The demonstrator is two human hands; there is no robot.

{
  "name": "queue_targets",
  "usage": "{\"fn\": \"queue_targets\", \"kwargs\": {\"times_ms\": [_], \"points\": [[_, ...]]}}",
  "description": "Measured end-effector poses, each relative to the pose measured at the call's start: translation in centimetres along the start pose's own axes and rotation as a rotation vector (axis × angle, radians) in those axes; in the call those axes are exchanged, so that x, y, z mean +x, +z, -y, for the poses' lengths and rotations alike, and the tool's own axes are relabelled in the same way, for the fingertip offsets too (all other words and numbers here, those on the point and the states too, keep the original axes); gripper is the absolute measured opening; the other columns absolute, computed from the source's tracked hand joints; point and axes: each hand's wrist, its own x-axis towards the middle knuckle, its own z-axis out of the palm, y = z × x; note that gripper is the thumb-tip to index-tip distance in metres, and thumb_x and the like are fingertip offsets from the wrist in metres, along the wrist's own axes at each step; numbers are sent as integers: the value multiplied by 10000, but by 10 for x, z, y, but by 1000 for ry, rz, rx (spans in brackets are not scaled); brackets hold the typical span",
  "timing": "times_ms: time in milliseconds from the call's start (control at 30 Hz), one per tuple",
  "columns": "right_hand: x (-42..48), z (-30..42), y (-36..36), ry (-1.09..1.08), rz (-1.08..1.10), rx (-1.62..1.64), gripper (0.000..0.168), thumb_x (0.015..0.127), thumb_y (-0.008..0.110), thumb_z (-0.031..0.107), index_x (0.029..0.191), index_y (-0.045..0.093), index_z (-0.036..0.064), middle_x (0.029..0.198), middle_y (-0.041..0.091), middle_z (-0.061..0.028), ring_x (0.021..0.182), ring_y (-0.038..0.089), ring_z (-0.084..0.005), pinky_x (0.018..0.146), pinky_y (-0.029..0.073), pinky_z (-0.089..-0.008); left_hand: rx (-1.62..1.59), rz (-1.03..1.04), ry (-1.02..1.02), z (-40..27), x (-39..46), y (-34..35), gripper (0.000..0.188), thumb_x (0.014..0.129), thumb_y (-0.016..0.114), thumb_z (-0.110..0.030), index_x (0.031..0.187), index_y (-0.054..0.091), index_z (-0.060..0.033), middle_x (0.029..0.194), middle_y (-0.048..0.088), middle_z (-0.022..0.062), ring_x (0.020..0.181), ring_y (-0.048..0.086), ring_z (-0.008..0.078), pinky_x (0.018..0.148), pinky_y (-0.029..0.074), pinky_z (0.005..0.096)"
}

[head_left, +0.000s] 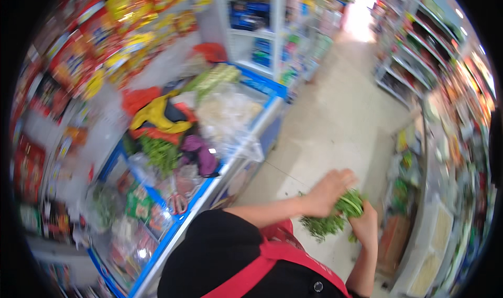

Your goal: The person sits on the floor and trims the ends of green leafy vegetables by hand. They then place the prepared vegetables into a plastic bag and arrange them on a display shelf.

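Note:
A bunch of leafy green herbs point(326, 225) hangs in front of my red apron, over the tiled floor. My right hand point(363, 225) is closed around its stems, which bend in a loop above the fingers. Against the other side of the bunch lies my left hand point(328, 192). Its fingers are blurred and reach past the stems, so their grip does not show. To my left stands a blue-edged chest freezer point(212, 184). On it are another bunch of greens point(161, 154), red-handled scissors point(177, 204), a purple cloth item point(200, 152) and a yellow one point(161, 115).
Plastic bags point(228, 113) and pale green vegetables point(214, 80) cover the freezer's far end. Packaged goods point(98, 34) fill the left shelves. An aisle floor point(330, 113) runs ahead. Bagged produce point(401, 188) and a cardboard box point(394, 239) sit low along the right.

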Motion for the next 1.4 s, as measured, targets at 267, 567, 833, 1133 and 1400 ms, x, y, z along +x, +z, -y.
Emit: {"fn": "queue_targets", "kwargs": {"times_ms": [267, 567, 833, 1133, 1400], "points": [[78, -84, -59, 122, 311, 101, 850, 646, 764, 239, 1325, 311, 2, 1075, 577, -236, 1008, 569, -355, 862, 451, -410, -668, 532, -471, 74, 88, 68, 901, 629, 766, -65, 1381, 269, -65, 1069, 603, 155, 989, 602, 277, 844, 476, 345], [175, -151, -76, 167, -5, -607, 908, 598, 791, 252, 1350, 322, 53, 1255, 457, -197, 1133, 469, -352, 949, 375, -436, -408, 866, -299, 144, 228, 177, 1014, 638, 746, -169, 1403, 110, 30, 919, 626, 212, 871, 607, 383, 757, 486, 409], [185, -255, -118, 550, -360, -458, 754, 645, 660, 72, 1340, 371, 113, 857, 639, -96, 678, 631, -264, 525, 485, -361, -569, 1342, -19, 154, 348, 290, 1057, 629, 765, -268, 1401, 115, 47, 1077, 601, 252, 997, 583, 378, 863, 468, 388], [160, -449, -192, 928, -756, -415, 380, 672, 598, 64, 1050, 569, 96, 870, 635, -121, 801, 621, -307, 652, 488, -420, -379, 1039, 48, 164, 471, 458, 716, 735, 704, -183, 1325, 345, 8, 1148, 563, 209, 1069, 538, 340, 926, 420, 393], [118, -503, -244, 1235, -1050, -457, 288, 655, 553, -1, 934, 563, 70, 787, 609, -139, 729, 603, -343, 632, 474, -442, -324, 1196, 39, 213, 560, 570, 477, 769, 676, -157, 1193, 517, -8, 1113, 604, 156, 1018, 590, 246, 863, 467, 347]]}}
